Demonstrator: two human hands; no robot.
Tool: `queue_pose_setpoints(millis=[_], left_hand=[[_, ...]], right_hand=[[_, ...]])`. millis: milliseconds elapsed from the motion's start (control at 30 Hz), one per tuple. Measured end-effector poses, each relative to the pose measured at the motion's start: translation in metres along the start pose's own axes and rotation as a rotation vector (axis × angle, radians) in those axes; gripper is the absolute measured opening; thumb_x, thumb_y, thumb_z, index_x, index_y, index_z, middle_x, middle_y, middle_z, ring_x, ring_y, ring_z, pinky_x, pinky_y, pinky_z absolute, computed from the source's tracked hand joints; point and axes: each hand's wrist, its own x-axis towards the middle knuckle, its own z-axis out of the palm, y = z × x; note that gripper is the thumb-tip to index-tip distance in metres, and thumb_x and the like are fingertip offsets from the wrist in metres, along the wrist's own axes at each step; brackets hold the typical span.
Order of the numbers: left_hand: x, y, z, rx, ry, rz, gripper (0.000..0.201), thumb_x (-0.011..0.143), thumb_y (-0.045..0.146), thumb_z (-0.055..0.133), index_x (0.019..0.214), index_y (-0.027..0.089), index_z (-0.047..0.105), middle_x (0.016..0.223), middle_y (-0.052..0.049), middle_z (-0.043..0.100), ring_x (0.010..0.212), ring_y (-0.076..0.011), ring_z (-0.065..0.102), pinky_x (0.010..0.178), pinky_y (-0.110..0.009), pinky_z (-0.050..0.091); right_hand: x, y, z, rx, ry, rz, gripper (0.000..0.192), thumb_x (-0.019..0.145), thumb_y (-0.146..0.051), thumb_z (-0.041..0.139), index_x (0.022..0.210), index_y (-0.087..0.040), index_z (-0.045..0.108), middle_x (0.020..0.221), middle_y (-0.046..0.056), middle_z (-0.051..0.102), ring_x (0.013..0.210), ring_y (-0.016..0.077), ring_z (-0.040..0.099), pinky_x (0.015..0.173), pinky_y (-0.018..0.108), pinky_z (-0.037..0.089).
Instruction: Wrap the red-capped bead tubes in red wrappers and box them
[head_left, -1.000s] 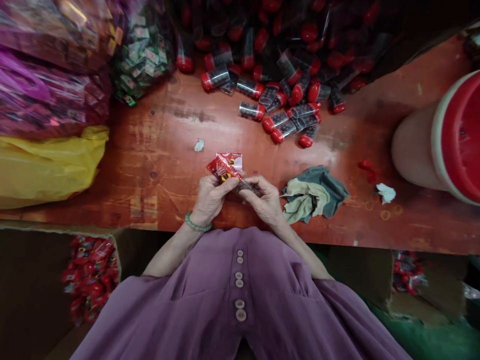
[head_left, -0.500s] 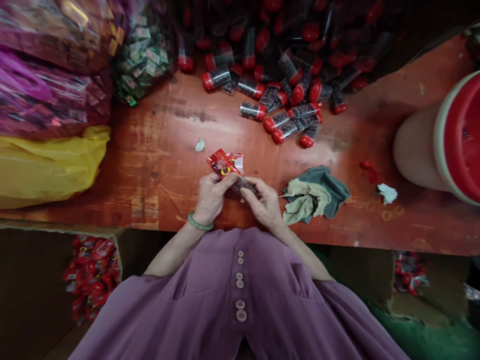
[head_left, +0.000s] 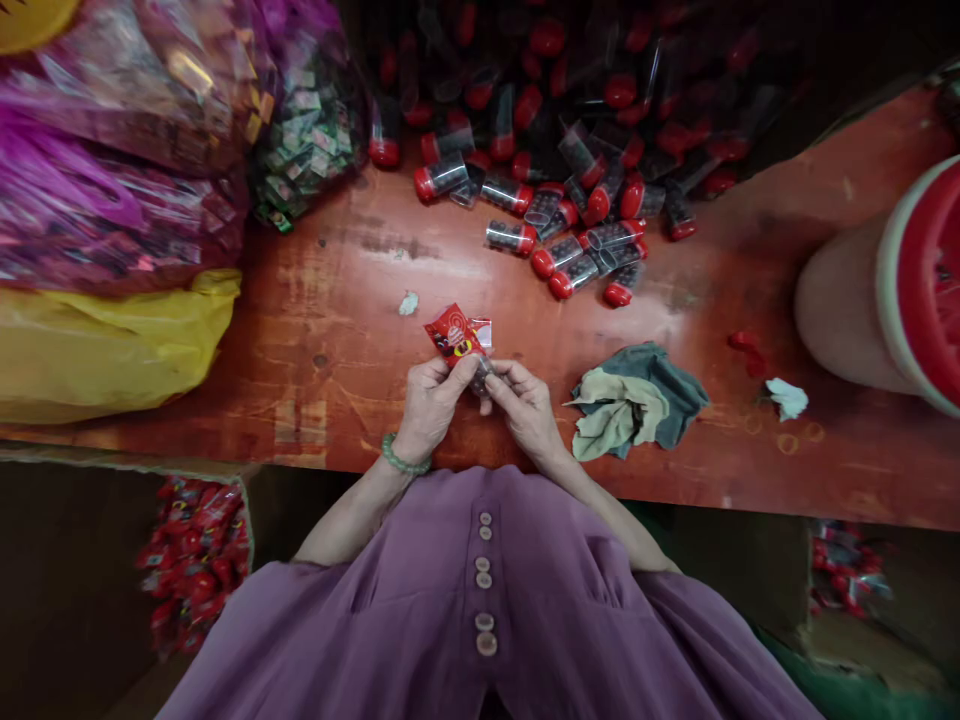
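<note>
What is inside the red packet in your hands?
The red packet is printed, so its inside is hidden. A clear tube pokes from its lower end, between left hand and right hand; fingers cover the rest.

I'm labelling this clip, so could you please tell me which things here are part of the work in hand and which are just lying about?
In hand:
- left hand and right hand
- red packet
- small tube, mostly hidden
- loose red-capped tubes

Lying about:
- rag
- yellow bag
- large red-lidded jar
- paper scrap
</note>
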Motion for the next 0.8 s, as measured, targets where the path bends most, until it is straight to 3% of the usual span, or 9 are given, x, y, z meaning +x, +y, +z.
queue_pose_setpoints(millis=[200, 333, 500, 667, 800], left_hand=[[0.003, 0.005, -0.003, -0.118, 0.047, 0.047, 0.035, 0.068, 0.049, 0.083, 0.086, 0.02, 0.075, 0.085, -0.002, 0.075, 0.073, -0.0126, 0.066, 0.075, -0.027, 0.052], [0.006, 0.006, 0.0, -0.155, 0.07, 0.017, 0.032, 0.066, 0.045, 0.085, 0.084, 0.02, 0.075, 0.082, -0.001, 0.075, 0.077, -0.0139, 0.067, 0.08, -0.029, 0.052], [0.009, 0.007, 0.001, -0.219, 0.03, -0.089, 0.034, 0.063, 0.047, 0.086, 0.08, 0.019, 0.076, 0.079, -0.002, 0.075, 0.076, -0.0148, 0.068, 0.08, -0.03, 0.052], [0.012, 0.008, -0.003, -0.201, 0.047, -0.094, 0.033, 0.061, 0.047, 0.087, 0.074, 0.019, 0.075, 0.075, -0.002, 0.074, 0.07, -0.0132, 0.066, 0.076, -0.029, 0.052], [0.014, 0.007, -0.005, -0.196, 0.055, -0.083, 0.033, 0.06, 0.043, 0.089, 0.076, 0.018, 0.075, 0.074, 0.0, 0.073, 0.068, -0.0117, 0.065, 0.076, -0.028, 0.051]], right_hand=[[0.001, -0.001, 0.004, -0.048, 0.01, -0.027, 0.035, 0.087, -0.05, 0.063, 0.103, -0.019, 0.063, 0.073, -0.003, 0.064, 0.056, 0.0079, 0.057, 0.061, 0.024, 0.049], [0.001, 0.002, 0.005, -0.17, 0.055, -0.1, 0.029, 0.09, -0.045, 0.06, 0.105, -0.021, 0.063, 0.079, -0.001, 0.067, 0.057, 0.0089, 0.057, 0.057, 0.024, 0.05], [0.0, 0.004, 0.003, -0.424, 0.133, -0.321, 0.02, 0.091, -0.032, 0.059, 0.107, -0.022, 0.065, 0.095, 0.005, 0.071, 0.079, 0.0159, 0.066, 0.077, 0.032, 0.055], [0.001, 0.006, 0.004, -0.297, 0.062, -0.191, 0.024, 0.094, -0.039, 0.056, 0.109, -0.022, 0.061, 0.08, -0.001, 0.067, 0.057, 0.0099, 0.058, 0.057, 0.025, 0.052], [0.002, 0.005, 0.004, -0.465, 0.076, -0.315, 0.021, 0.093, -0.034, 0.056, 0.109, -0.021, 0.061, 0.094, 0.005, 0.071, 0.077, 0.0142, 0.066, 0.072, 0.029, 0.056]])
